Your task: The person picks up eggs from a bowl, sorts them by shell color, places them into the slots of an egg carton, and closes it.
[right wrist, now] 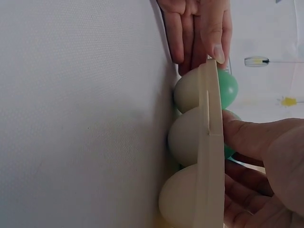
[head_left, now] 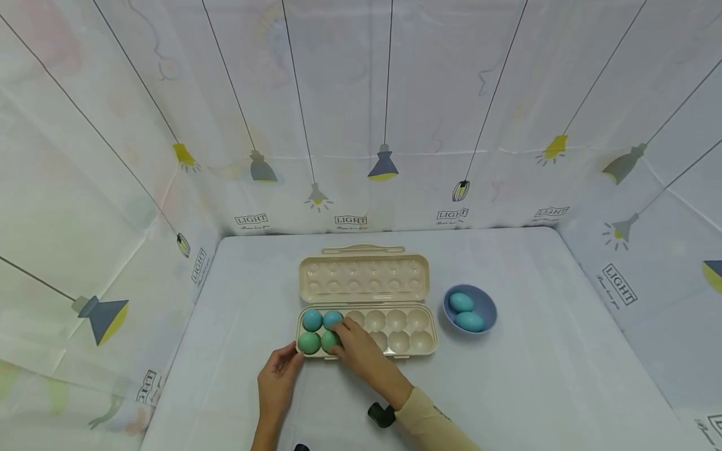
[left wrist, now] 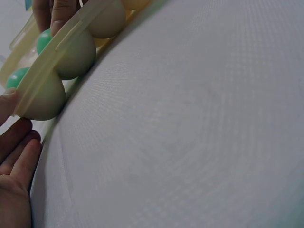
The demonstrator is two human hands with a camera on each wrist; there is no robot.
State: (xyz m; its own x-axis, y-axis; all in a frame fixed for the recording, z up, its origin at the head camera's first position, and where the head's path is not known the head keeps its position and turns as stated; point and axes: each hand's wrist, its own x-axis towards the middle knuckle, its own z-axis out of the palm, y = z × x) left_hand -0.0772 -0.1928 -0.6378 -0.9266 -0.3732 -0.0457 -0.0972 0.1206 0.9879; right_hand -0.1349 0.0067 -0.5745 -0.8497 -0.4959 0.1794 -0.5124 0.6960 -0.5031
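Observation:
A beige egg carton (head_left: 399, 342) lies with its lid (head_left: 363, 299) folded back. At its left end, two blue eggs (head_left: 313, 320) occupy the back row and two green eggs (head_left: 309, 342) the front row. My left hand (head_left: 277, 374) holds the carton's front left corner, thumb (left wrist: 6, 105) on the rim and fingers below it. Reaching over the front edge, my right hand (head_left: 361, 349) has thumb and fingers around the second green egg (head_left: 329, 341), which sits in its cup. That egg is partly hidden by the thumb in the right wrist view.
Right of the carton stands a blue bowl (head_left: 488, 308) with two blue eggs (head_left: 469, 322) in it. White cloth covers the table (head_left: 536, 376), and curtains printed with lamps (head_left: 383, 164) hang around three sides.

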